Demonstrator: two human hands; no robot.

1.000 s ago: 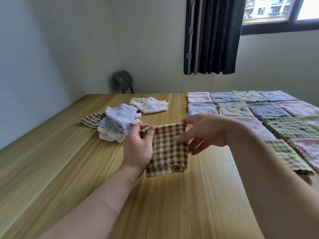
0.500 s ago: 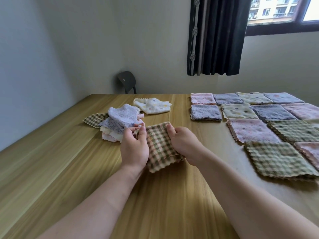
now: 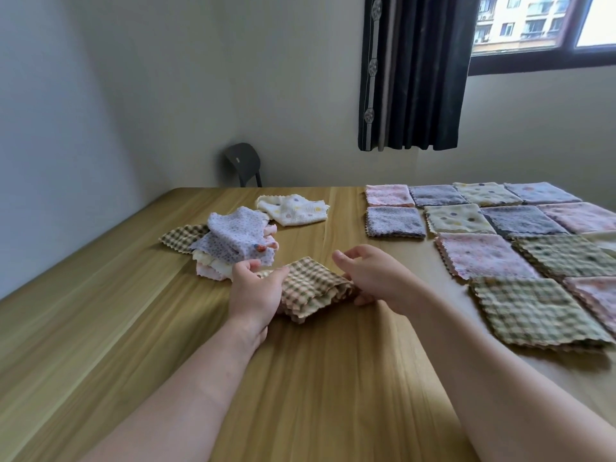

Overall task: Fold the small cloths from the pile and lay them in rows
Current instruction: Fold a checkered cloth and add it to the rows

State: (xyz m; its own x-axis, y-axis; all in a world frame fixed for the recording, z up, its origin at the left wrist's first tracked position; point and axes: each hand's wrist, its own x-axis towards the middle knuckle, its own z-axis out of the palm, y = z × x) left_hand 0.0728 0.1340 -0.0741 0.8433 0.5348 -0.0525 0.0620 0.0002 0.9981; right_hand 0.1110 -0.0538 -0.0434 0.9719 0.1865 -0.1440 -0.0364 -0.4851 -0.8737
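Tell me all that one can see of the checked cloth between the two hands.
The checked cloth is small, soft and fleecy-looking, in beige, green and pink checks with zigzag-cut edges. It is folded into layers, which show along its near edge, and lies on the wooden table near the pile. The left hand grips its left side, thumb on top; the right hand touches its right edge, grip unclear.

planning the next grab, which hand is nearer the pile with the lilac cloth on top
Left. The left hand is just beside the pile, at its near edge, holding the checked cloth; the right hand is on that cloth's far side, away from the pile.
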